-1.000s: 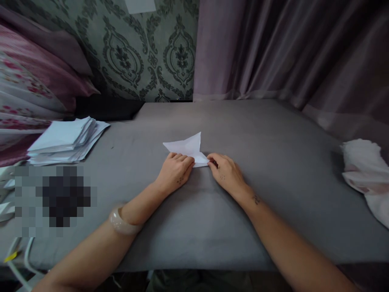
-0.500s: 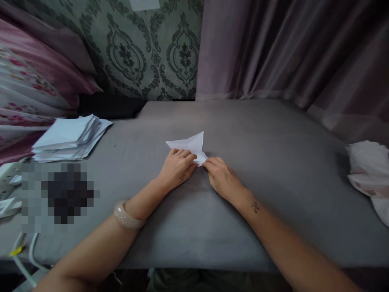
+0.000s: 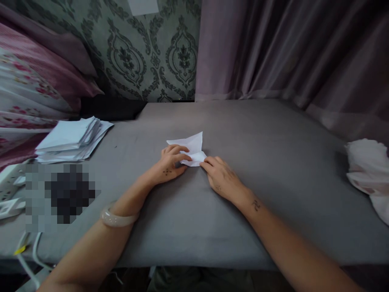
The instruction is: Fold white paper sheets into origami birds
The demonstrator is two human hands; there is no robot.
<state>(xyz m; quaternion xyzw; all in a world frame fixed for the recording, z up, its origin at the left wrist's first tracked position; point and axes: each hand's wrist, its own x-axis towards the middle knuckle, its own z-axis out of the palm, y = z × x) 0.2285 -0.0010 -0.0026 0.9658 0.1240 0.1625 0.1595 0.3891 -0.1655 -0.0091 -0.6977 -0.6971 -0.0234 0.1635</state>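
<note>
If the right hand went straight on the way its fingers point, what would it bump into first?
The folded white paper: the right hand has its fingertips at that paper's near right corner. Beyond, it would probably meet the left hand, though exact height is hard to judge.

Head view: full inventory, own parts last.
Folded paper: 1, white, table centre
Table: 1, grey-covered, throughout
Paper stack: 1, white, back left
Flat item: 1, black, beyond stack
Power strip: 1, white, left edge
Electrical fitting: 1, white, nearer, type unclear
Pixelated item: 1, dark, left
Cables: at least 2, white, lower left
Tag: 1, yellow, on cable
Floral fabric: 1, pink-white, left
Curtain: count unclear, mauve, right
Damask wallpaper: 1, grey-green, back
Wall sheet: 1, white, top
Crumpled bundle: 1, pale, right edge
Bangle: 1, pale, left arm
Left hand: 1, bare, on paper
Right hand: 1, bare, paper's right corner
</note>
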